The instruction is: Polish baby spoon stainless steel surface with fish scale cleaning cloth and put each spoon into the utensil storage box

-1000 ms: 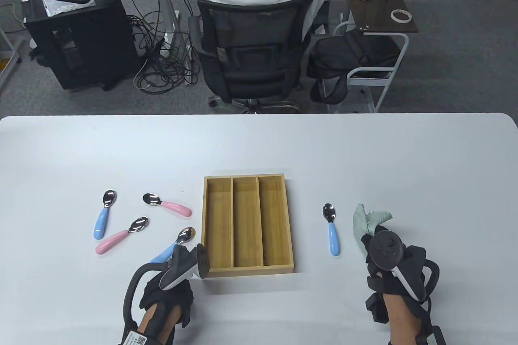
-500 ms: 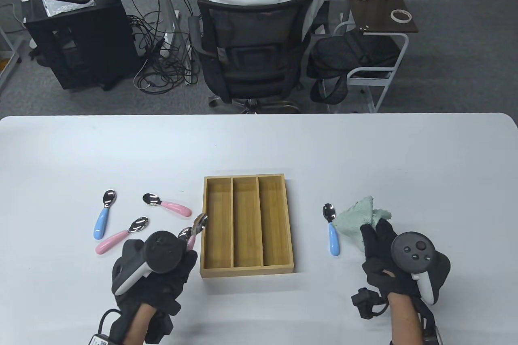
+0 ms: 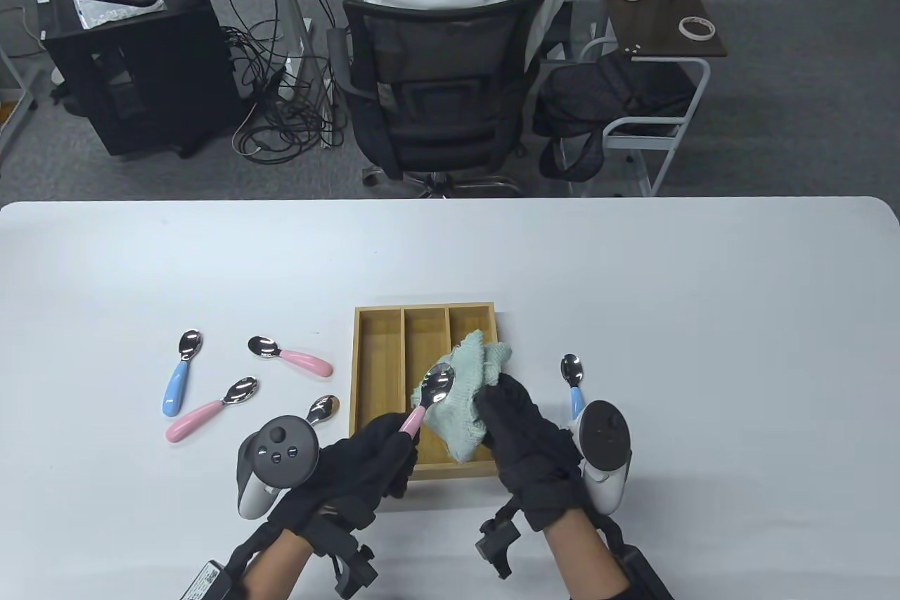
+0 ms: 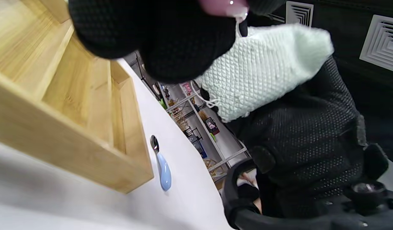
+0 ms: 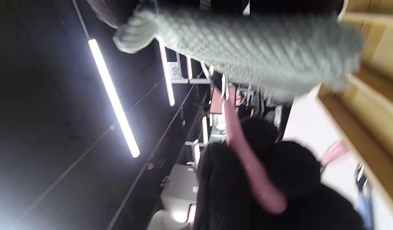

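Observation:
My left hand (image 3: pixel 394 445) grips the pink handle of a baby spoon (image 3: pixel 437 383) and holds it up over the near part of the wooden storage box (image 3: pixel 380 340). The steel bowl faces up. My right hand (image 3: pixel 503 406) holds the pale green fish scale cloth (image 3: pixel 470 394) against the bowl's right side. In the left wrist view the cloth (image 4: pixel 263 67) hangs beside my left fingers (image 4: pixel 158 32), above the box (image 4: pixel 65 95). The right wrist view shows the cloth (image 5: pixel 247 41), the pink handle (image 5: pixel 247 159) and the box (image 5: pixel 368 95). All three box compartments look bare where visible.
Left of the box lie a blue spoon (image 3: pixel 176 375), two pink spoons (image 3: pixel 292 355) (image 3: pixel 211 410) and another spoon (image 3: pixel 323 410) by my left tracker. A blue spoon (image 3: pixel 573 382) lies right of the box. A person sits in a chair (image 3: pixel 443 86) beyond the table.
My left hand has lifted the pink-handled spoon and carried it right, over the box. My right hand has swung left with the cloth and brought it against the spoon's bowl.

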The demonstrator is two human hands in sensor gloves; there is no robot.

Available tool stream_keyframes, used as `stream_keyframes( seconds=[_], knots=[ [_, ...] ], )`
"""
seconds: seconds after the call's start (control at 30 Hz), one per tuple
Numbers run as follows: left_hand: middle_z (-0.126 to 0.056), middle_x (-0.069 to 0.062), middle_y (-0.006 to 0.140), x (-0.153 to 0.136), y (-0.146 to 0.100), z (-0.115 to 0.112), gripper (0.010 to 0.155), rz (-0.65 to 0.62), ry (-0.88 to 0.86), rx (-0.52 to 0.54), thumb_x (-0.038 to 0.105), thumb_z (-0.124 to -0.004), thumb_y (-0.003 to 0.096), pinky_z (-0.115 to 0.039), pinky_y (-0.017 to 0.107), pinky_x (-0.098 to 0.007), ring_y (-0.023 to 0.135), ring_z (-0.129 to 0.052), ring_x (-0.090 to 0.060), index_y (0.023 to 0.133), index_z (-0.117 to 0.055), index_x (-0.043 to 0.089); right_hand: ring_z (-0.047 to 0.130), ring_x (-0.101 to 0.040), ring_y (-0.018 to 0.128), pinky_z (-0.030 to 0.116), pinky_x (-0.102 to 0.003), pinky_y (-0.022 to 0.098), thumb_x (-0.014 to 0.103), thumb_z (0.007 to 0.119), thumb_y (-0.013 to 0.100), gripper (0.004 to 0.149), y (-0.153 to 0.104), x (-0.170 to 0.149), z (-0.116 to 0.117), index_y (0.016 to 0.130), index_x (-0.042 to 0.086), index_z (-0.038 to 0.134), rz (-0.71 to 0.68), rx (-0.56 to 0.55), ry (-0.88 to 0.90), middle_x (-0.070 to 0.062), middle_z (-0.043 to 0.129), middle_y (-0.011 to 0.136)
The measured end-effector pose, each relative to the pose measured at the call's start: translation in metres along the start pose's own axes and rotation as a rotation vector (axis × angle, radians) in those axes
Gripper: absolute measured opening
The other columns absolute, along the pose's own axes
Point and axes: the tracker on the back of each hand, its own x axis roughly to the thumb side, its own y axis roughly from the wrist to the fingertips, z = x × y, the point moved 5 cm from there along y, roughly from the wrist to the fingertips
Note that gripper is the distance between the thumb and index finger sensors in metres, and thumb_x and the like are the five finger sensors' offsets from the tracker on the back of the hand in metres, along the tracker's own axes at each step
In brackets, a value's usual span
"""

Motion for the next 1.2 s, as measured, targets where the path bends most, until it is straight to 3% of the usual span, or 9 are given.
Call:
stream_keyframes(
  seconds=[0.07,0.17,0.27,0.4,0.6,0.67,0.8,1.03,1.2],
  knots=[
    [-0.087,-0.005,0.082,-0.004,-0.002,-0.009,0.056,0.019,-0.007,-0.034,0.043,-0.052,0.0654,-0.087,0.04,-0.041,0.049,-0.1,-0.016,0.105,-0.061,0.005,0.067,-0.052,0.096,0.069,-0.063,0.067,0.043,0.051,0.068,0.04,-0.003,-0.009,0.002,0.101,0.021,0.058,0.016,0.022,0.047,-0.022,0.045,0.113],
    [-0.087,-0.005,0.082,-0.002,-0.002,-0.018,0.055,0.009,0.02,-0.07,0.043,-0.052,0.0654,-0.087,0.04,-0.041,0.048,-0.1,-0.016,0.105,-0.061,0.006,0.08,-0.041,0.089,0.076,-0.057,0.064,0.036,0.059,0.068,0.038,-0.007,-0.014,-0.01,0.104,0.027,0.053,0.003,-0.057,0.043,-0.02,0.058,0.108],
    [-0.087,-0.005,0.083,0.003,-0.001,-0.026,0.055,-0.017,0.044,-0.101,0.043,-0.052,0.0653,-0.087,0.04,-0.041,0.048,-0.1,-0.016,0.106,-0.061,0.007,0.088,-0.032,0.082,0.083,-0.048,0.061,0.028,0.071,0.065,0.05,-0.008,-0.012,-0.02,0.106,0.024,0.041,-0.016,-0.125,-0.009,-0.013,0.069,0.102],
    [-0.087,-0.005,0.082,0.008,-0.002,-0.033,0.055,-0.031,0.067,-0.127,0.043,-0.052,0.0651,-0.087,0.039,-0.041,0.046,-0.1,-0.015,0.105,-0.061,0.006,0.091,-0.026,0.076,0.087,-0.04,0.058,0.033,0.08,0.061,0.073,-0.006,-0.017,-0.017,0.107,0.003,0.032,0.019,-0.101,-0.081,-0.013,0.073,0.098],
    [-0.088,-0.005,0.082,0.009,-0.001,-0.046,0.055,-0.034,0.161,-0.19,0.043,-0.052,0.0648,-0.088,0.038,-0.04,0.044,-0.1,-0.014,0.105,-0.062,0.007,0.096,-0.022,0.066,0.092,-0.035,0.051,0.039,0.087,0.053,0.073,-0.006,-0.012,-0.011,0.105,0.005,0.047,-0.018,-0.131,-0.294,-0.004,0.081,0.087],
    [-0.088,-0.005,0.082,0.011,-0.001,-0.046,0.055,-0.042,0.175,-0.178,0.044,-0.052,0.0648,-0.088,0.038,-0.04,0.044,-0.1,-0.014,0.105,-0.062,0.007,0.098,-0.02,0.062,0.094,-0.033,0.048,0.042,0.086,0.053,0.07,-0.008,-0.008,-0.014,0.103,0.006,0.052,-0.038,-0.165,-0.314,-0.002,0.084,0.084],
    [-0.089,-0.005,0.081,0.01,-0.001,-0.043,0.055,-0.038,0.148,-0.171,0.044,-0.052,0.0647,-0.088,0.037,-0.04,0.044,-0.1,-0.014,0.105,-0.063,0.007,0.106,-0.017,0.056,0.1,-0.028,0.041,0.039,0.069,0.062,0.056,-0.011,0.002,-0.015,0.1,-0.001,0.057,-0.1,-0.183,-0.443,-0.007,0.09,0.079],
    [-0.089,-0.006,0.081,0.006,-0.002,-0.042,0.056,-0.023,0.151,-0.181,0.044,-0.052,0.0647,-0.088,0.037,-0.04,0.044,-0.1,-0.015,0.104,-0.062,0.006,0.099,-0.032,0.072,0.095,-0.038,0.052,0.027,0.067,0.063,0.056,-0.009,-0.009,-0.009,0.104,-0.002,0.044,-0.038,-0.042,-0.244,-0.016,0.078,0.092],
    [-0.088,-0.006,0.083,0.004,-0.001,-0.045,0.055,-0.017,0.176,-0.199,0.044,-0.052,0.0645,-0.088,0.038,-0.041,0.045,-0.1,-0.015,0.105,-0.062,0.008,0.097,-0.032,0.076,0.094,-0.041,0.055,0.023,0.08,0.058,0.062,-0.008,-0.011,-0.01,0.105,0.003,0.046,-0.024,-0.026,-0.222,-0.012,0.078,0.093]
  ],
)
